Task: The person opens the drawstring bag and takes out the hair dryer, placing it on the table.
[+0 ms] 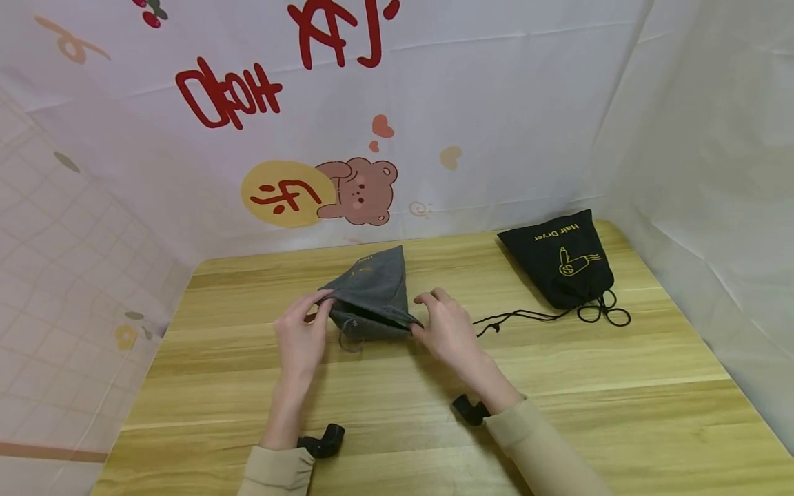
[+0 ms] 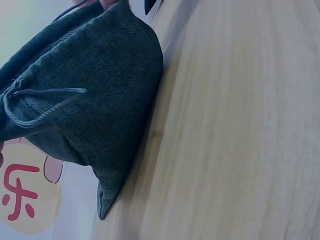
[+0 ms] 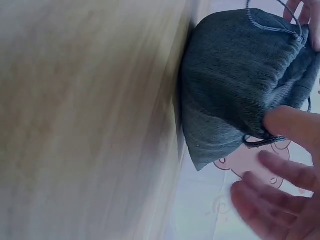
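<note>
A grey drawstring bag [image 1: 372,282] stands on the table with its mouth parted toward me; yellow print shows on its far side. My left hand [image 1: 300,334] pinches the left corner of the mouth between thumb and fingers. At the right corner is my right hand [image 1: 446,327]. Its thumb [image 3: 290,127] touches the rim in the right wrist view, while the other fingers are spread away from the cloth and blurred. A thin cord loop [image 2: 45,105] hangs from the bag's near side. The inside of the bag is dark and cannot be made out.
To the right lies a black "Hair Dryer" drawstring bag [image 1: 571,265], its cord [image 1: 527,315] trailing left toward my right hand. Black devices [image 1: 325,442] sit at both wrists. A white printed curtain [image 1: 496,124] rises behind the wooden table [image 1: 589,406].
</note>
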The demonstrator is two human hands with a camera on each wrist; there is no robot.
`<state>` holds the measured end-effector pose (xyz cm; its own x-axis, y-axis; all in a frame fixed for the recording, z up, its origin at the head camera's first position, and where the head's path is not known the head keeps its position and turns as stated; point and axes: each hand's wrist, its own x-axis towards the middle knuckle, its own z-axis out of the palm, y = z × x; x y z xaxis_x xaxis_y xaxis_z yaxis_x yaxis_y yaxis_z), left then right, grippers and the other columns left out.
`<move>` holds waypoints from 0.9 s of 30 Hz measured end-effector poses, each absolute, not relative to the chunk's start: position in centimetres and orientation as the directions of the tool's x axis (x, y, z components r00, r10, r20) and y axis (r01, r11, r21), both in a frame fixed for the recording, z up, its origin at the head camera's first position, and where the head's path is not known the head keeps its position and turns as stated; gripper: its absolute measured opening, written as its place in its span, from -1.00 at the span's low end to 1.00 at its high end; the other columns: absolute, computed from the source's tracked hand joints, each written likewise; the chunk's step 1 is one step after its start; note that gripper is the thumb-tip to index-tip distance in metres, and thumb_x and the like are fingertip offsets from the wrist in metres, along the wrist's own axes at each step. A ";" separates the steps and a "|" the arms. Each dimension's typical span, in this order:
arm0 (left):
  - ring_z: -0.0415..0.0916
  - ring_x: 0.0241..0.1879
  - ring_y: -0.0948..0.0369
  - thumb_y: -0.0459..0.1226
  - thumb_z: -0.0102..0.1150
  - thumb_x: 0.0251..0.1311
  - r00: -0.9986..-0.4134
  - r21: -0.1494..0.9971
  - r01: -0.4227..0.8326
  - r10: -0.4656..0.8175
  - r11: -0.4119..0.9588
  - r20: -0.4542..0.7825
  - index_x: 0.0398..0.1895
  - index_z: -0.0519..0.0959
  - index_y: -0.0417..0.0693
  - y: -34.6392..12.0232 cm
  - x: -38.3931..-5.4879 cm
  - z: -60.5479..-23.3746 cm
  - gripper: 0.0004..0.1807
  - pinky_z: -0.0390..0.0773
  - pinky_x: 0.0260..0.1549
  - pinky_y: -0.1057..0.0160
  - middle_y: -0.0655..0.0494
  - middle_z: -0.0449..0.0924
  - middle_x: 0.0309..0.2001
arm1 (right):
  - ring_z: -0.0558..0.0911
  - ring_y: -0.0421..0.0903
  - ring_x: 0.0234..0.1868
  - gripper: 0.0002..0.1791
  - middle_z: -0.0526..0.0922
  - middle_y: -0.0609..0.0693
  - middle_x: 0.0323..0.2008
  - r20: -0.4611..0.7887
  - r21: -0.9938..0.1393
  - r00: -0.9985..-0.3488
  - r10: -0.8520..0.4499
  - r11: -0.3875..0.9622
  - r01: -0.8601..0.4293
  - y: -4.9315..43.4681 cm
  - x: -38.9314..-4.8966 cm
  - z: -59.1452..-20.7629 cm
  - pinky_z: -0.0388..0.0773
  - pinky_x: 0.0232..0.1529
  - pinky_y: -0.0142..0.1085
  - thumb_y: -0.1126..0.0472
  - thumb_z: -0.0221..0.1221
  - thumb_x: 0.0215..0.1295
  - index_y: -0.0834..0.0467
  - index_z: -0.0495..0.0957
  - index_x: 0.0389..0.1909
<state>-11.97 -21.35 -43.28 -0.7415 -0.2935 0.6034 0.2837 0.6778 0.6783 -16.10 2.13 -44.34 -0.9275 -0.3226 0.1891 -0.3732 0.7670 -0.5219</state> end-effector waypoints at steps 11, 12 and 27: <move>0.80 -0.16 -0.07 -0.43 0.41 0.27 -0.801 0.720 0.256 -0.275 0.645 0.531 -0.06 0.80 -0.20 -20.6 -11.8 -42.9 -0.80 0.47 -0.30 0.80 -0.17 0.83 -0.17 | 0.80 -0.10 -0.36 -0.97 0.85 0.00 -0.37 0.199 -0.550 -0.894 -0.401 0.710 -0.440 1.8 -16.3 -44.8 0.73 -0.30 -0.22 0.31 0.47 0.23 0.16 0.79 -0.34; 0.81 -0.15 -0.07 -0.44 0.41 0.26 -0.801 0.720 0.258 -0.274 0.644 0.532 -0.07 0.80 -0.21 -20.6 -11.8 -42.8 -0.81 0.47 -0.29 0.81 -0.17 0.84 -0.16 | 0.80 -0.09 -0.35 -0.97 0.85 0.01 -0.37 0.189 -0.557 -0.896 -0.401 0.708 -0.434 1.9 -16.3 -44.8 0.74 -0.29 -0.21 0.31 0.46 0.24 0.17 0.79 -0.34; 0.81 -0.22 -0.09 -0.66 0.33 0.10 -0.765 0.586 0.342 -0.144 0.735 0.627 -0.21 0.80 -0.30 -22.5 -11.5 -42.5 -0.75 0.44 -0.17 0.84 -0.21 0.83 -0.20 | 0.67 -0.18 -0.45 -0.95 0.81 0.00 -0.45 0.110 -0.574 -0.908 -0.403 0.721 -0.389 2.8 -16.6 -44.6 0.64 -0.35 -0.27 0.35 0.44 0.23 0.17 0.79 -0.40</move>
<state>-11.45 -22.51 -42.52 -0.7653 -0.1440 0.6273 0.3419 0.7348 0.5858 -16.63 2.80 -44.62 -0.9084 -0.4033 0.1100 -0.3894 0.7206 -0.5736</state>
